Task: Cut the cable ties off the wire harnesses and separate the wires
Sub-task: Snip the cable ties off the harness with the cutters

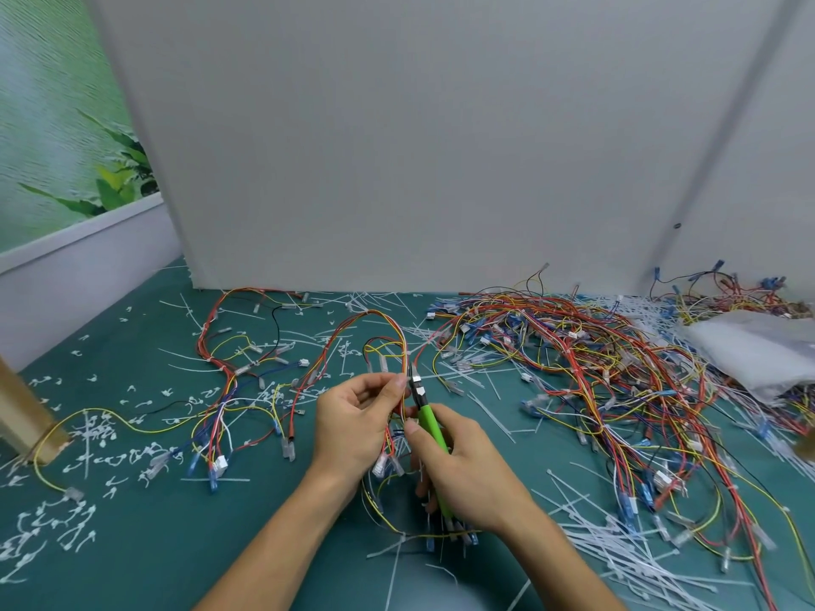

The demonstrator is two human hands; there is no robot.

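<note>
My left hand [353, 425] grips a wire harness [379, 337] of red, orange and yellow wires, pinching the bundle near its looped top. My right hand [463, 469] holds green-handled cutters [425, 416], whose dark jaws point up right beside my left fingertips at the bundle. The harness's lower wires and white connectors hang between my two hands and spread onto the green mat below. Whether a cable tie sits in the jaws is too small to tell.
A big tangle of harnesses [595, 368] covers the mat's right side, next to a clear plastic bag [758, 346]. Separated wires [229, 390] lie at the left. Cut white ties [617, 549] litter the green mat [154, 544]. A grey wall panel [397, 147] stands behind.
</note>
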